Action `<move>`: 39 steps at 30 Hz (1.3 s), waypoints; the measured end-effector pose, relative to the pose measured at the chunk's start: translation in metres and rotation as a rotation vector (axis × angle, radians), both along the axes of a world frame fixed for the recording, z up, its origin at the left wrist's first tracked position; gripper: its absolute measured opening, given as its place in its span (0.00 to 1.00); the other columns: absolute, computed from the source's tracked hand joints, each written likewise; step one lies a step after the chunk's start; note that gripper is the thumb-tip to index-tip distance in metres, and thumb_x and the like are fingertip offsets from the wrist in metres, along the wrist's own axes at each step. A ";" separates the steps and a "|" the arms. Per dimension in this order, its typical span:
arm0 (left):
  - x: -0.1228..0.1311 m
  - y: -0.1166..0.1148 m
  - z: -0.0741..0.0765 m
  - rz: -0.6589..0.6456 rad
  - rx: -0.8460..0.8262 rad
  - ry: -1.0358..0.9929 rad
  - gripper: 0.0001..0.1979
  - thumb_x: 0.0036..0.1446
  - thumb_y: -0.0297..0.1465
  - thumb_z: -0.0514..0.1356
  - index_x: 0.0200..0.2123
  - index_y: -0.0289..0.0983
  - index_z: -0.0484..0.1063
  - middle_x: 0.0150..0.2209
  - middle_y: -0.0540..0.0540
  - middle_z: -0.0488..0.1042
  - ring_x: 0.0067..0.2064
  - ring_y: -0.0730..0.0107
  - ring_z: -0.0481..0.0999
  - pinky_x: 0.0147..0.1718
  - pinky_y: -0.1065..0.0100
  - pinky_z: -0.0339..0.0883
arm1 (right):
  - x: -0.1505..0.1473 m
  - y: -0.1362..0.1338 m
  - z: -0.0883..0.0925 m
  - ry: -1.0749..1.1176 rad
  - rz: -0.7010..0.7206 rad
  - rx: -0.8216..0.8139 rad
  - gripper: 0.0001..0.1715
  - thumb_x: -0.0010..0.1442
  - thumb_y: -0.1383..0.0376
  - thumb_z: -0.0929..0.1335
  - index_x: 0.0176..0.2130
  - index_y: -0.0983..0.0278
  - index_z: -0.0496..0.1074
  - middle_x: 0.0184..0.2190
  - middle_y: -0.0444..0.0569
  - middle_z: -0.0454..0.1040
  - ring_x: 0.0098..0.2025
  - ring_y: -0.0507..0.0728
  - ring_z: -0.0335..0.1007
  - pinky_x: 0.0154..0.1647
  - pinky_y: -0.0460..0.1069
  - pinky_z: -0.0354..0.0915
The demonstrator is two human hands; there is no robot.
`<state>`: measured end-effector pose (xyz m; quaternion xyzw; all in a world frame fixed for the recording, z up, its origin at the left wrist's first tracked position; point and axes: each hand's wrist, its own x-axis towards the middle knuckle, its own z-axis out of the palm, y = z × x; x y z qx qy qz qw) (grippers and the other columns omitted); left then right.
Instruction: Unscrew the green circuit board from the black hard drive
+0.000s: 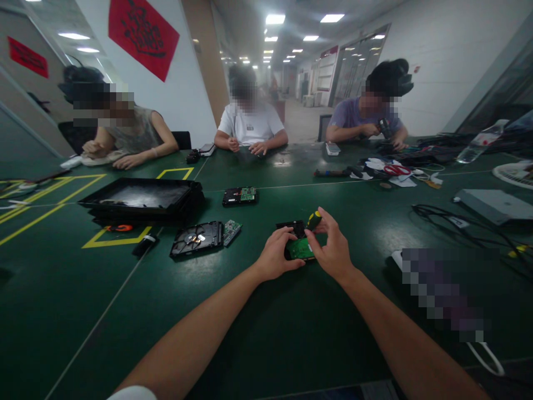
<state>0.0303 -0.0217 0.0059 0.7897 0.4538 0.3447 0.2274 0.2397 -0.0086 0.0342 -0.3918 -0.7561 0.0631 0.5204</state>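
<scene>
A hard drive [301,249] with a green circuit board facing up lies on the dark green table in front of me. My left hand [277,253] grips its left side, thumb at the near edge and fingers over the far part. In my right hand [332,244] is a short screwdriver [314,220] with a yellow and black handle, pinched between thumb and fingers above the drive's right side. The screwdriver's tip is hidden, so I cannot tell whether it touches a screw.
Left of the drive lie an opened hard drive [197,239], a loose circuit board [232,231] and another hard drive [240,196]. A stack of black trays [144,197] stands farther left. Cables [462,222] and a grey box [495,205] are at right. Several people sit across the table.
</scene>
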 end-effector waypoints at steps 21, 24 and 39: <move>-0.001 0.001 -0.001 0.003 -0.007 0.015 0.33 0.48 0.41 0.77 0.55 0.41 0.71 0.68 0.36 0.66 0.71 0.43 0.63 0.68 0.40 0.59 | 0.002 -0.002 0.003 -0.012 -0.035 0.048 0.38 0.71 0.62 0.68 0.73 0.55 0.54 0.60 0.58 0.73 0.44 0.61 0.80 0.50 0.63 0.80; -0.001 0.001 -0.001 -0.003 -0.001 0.023 0.32 0.49 0.41 0.76 0.55 0.41 0.71 0.68 0.36 0.66 0.72 0.44 0.62 0.69 0.41 0.58 | 0.002 -0.002 0.003 -0.001 -0.046 0.058 0.37 0.70 0.61 0.70 0.72 0.55 0.57 0.56 0.57 0.74 0.41 0.60 0.79 0.46 0.62 0.81; 0.000 -0.001 0.001 -0.007 0.010 0.010 0.32 0.49 0.40 0.77 0.54 0.41 0.71 0.68 0.36 0.67 0.71 0.44 0.63 0.68 0.42 0.59 | 0.003 -0.003 0.006 -0.023 -0.071 0.083 0.37 0.68 0.62 0.71 0.71 0.54 0.59 0.55 0.56 0.73 0.40 0.60 0.78 0.46 0.62 0.80</move>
